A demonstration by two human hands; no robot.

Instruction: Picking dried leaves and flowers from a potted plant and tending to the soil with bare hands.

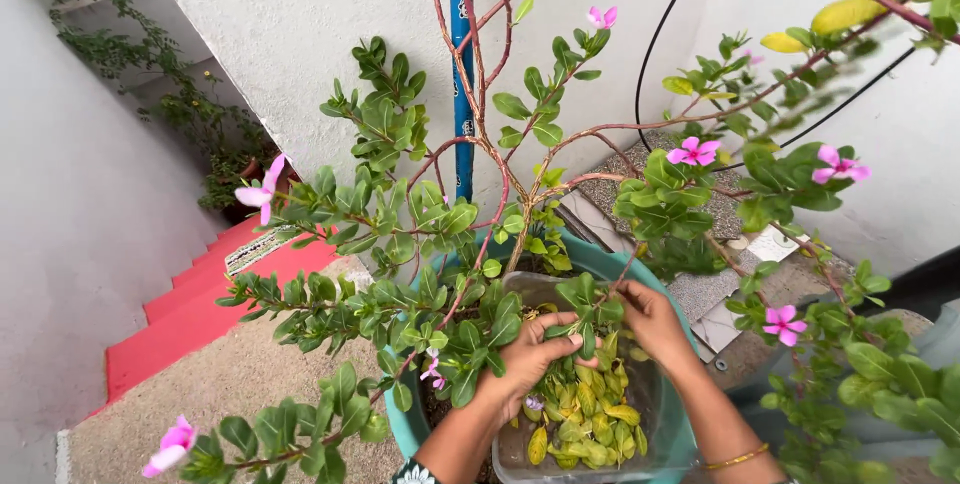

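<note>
A bushy plant with reddish stems, green leaves and pink flowers grows out of a teal pot. My left hand is closed on a leafy sprig just above the pot. My right hand, with a gold bangle at the wrist, pinches the same cluster of leaves from the right. Directly beneath both hands sits a clear plastic container holding several plucked yellow and green leaves.
A white wall stands behind the plant, with a blue pole and a black cable against it. Red steps rise at the left beside more potted plants. The ground is rough concrete.
</note>
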